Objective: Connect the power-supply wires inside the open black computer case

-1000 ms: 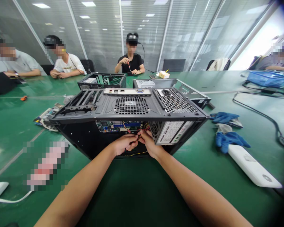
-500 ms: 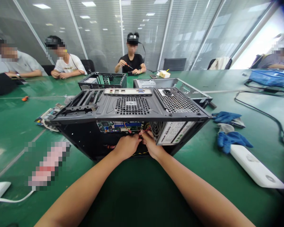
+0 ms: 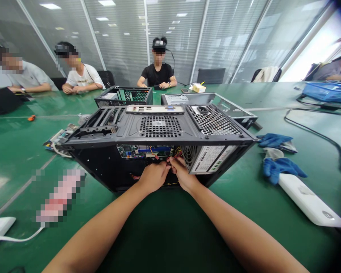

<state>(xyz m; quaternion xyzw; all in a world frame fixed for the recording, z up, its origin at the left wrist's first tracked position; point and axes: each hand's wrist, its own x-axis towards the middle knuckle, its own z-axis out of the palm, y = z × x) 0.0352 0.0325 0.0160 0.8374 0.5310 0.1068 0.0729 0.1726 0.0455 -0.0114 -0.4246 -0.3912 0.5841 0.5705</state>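
A black computer case [image 3: 156, 141] stands in front of me, its rear panel facing up and its open side toward me. Inside show a motherboard [image 3: 144, 151] and a power supply [image 3: 211, 159] with a label and fan grille. Both hands reach into the opening, fingertips together beside the power supply. My left hand [image 3: 154, 175] is closed in a pinch; my right hand [image 3: 182, 170] pinches right against it. Red and yellow wires [image 3: 178, 152] run just behind the fingertips. What the fingers hold is too small and hidden to make out.
Behind the case are another black case frame [image 3: 123, 96] and a grey case [image 3: 210, 99]. Blue work gloves [image 3: 282, 168] and a white power bank [image 3: 309, 201] lie at right. Left are a circuit board [image 3: 61, 140] and a blurred pink object [image 3: 61, 195]. Several people sit around the table.
My hands stay pinched at nearly the same spot in the case. The person across the table has lowered the hand that held a screwdriver.
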